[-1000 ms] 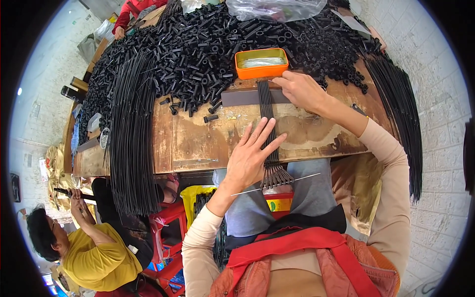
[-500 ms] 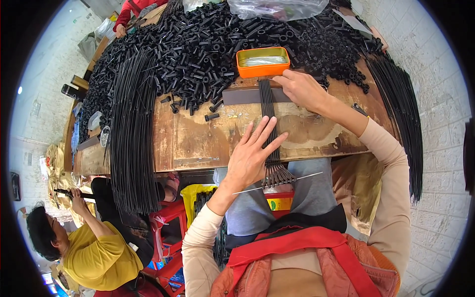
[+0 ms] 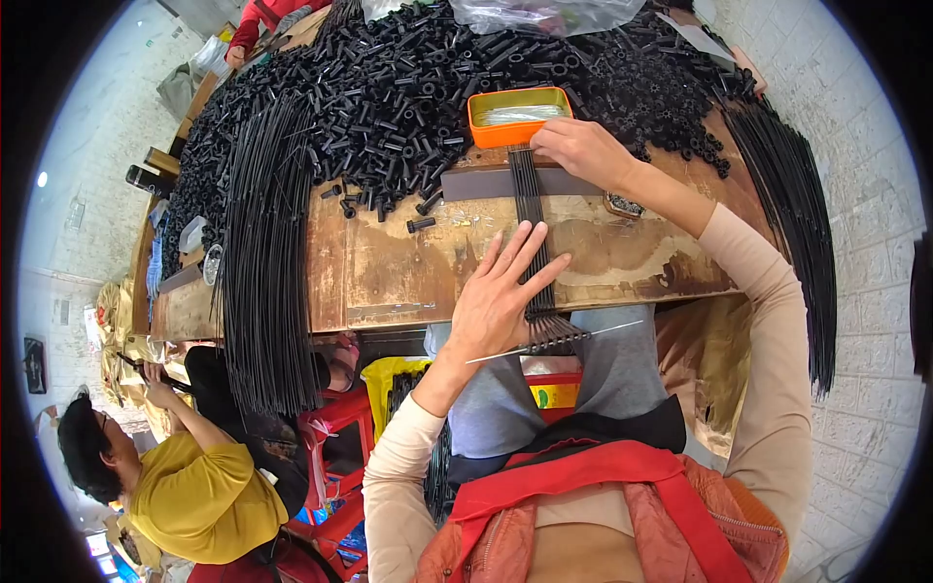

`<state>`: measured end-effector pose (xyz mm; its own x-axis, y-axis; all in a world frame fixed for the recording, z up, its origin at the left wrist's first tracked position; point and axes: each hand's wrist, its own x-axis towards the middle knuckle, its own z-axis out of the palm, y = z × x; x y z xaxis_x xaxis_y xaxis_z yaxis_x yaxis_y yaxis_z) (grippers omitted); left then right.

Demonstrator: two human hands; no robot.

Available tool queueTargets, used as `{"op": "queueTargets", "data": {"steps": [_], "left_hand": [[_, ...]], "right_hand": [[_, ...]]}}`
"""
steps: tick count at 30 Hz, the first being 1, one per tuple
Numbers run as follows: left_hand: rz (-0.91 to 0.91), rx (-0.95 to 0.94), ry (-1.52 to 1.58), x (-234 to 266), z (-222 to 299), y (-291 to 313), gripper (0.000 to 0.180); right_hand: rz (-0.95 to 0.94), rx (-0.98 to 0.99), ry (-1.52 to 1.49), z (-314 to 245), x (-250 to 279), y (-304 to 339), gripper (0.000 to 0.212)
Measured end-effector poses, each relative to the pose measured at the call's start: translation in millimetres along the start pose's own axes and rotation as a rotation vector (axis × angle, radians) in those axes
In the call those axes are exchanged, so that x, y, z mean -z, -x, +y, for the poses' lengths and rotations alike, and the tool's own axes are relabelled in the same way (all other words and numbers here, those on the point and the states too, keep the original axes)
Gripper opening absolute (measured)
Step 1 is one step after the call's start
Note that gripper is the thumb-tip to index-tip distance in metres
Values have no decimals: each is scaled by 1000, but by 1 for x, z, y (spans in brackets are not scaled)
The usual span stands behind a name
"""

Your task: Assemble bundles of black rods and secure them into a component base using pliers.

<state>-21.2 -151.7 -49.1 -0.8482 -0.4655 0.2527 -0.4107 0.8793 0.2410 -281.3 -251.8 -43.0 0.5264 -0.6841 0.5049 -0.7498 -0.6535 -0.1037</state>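
A flat row of thin black rods (image 3: 526, 189) lies across the table towards me, its near ends fanned out past the edge. A thin straight metal wire (image 3: 614, 327) runs crosswise through those ends. My left hand (image 3: 501, 296) is spread over the near part of the rods, palm down and fingers apart. At their far end, beside an orange tin (image 3: 483, 135) of thin silvery pins, my right hand (image 3: 583, 154) is closed with its fingertips pinched. Whatever sits in that pinch is too small or hidden to make out. Under the rods lies a dark grey strip (image 3: 476, 185).
Black plastic tubular parts (image 3: 374, 107) are heaped across the back of the table. Long bundles of black rods hang over the edge at left (image 3: 269, 282) and right (image 3: 792, 214). A person in yellow (image 3: 209, 500) sits at lower left; a red sleeve (image 3: 255, 21) shows at far left.
My right hand has shifted slightly along the rods' far end, closer to the tin's front corner. The wire and the fanned ends have risen a little. My left hand stays spread on the rods.
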Motion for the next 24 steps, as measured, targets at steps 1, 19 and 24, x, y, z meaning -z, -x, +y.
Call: {"op": "queueTargets", "data": {"steps": [1,19,24], "left_hand": [[-8,8,-9,1,1,0,76],[1,14,-62,-2,-2,1,72],[7,8,-117,-5,-4,3,68]], "right_hand": [[2,4,-3,-3,2,0,14],[81,-12,-18,1,3,-3,19],[92,80,-130,8,10,-43,17]]}}
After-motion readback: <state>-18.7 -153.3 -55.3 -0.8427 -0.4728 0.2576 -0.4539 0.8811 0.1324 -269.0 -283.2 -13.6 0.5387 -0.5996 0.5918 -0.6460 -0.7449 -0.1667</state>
